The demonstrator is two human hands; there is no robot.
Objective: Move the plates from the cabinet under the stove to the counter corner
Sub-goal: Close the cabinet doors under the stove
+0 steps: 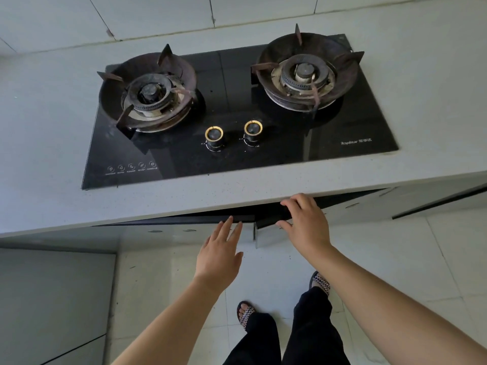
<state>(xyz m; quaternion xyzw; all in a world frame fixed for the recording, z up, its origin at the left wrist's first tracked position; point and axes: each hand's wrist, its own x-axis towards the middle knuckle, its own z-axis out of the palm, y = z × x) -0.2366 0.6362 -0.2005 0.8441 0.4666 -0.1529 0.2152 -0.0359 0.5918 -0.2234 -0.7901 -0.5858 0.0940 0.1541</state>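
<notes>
- The grey counter [237,188] runs left to right across the view, and its front edge overhangs the cabinet.
- The pale tiled floor [395,246] lies below.
- One black glass gas stove [232,101] is set into the counter, with its long axis along it.
- Two cabinet doors are under the stove. The left cabinet door [184,219] sits flush, and the right cabinet door [266,219] stands ajar, its top edge angled outward.
- The plates cannot be seen, because the counter edge and the doors hide the cabinet's inside.
- The right hand [307,222] grips the ajar door's top edge, fingers curled over it and thumb beneath.
- The left hand [220,255] is flat with fingers straight, its tips at the left door's top edge.
- The stove has two burners [149,93], each with a pan support.
- The person wears two patterned sandals [245,313].
- Two gold-ringed knobs [214,135] sit between the burners, near the front of the stove.
</notes>
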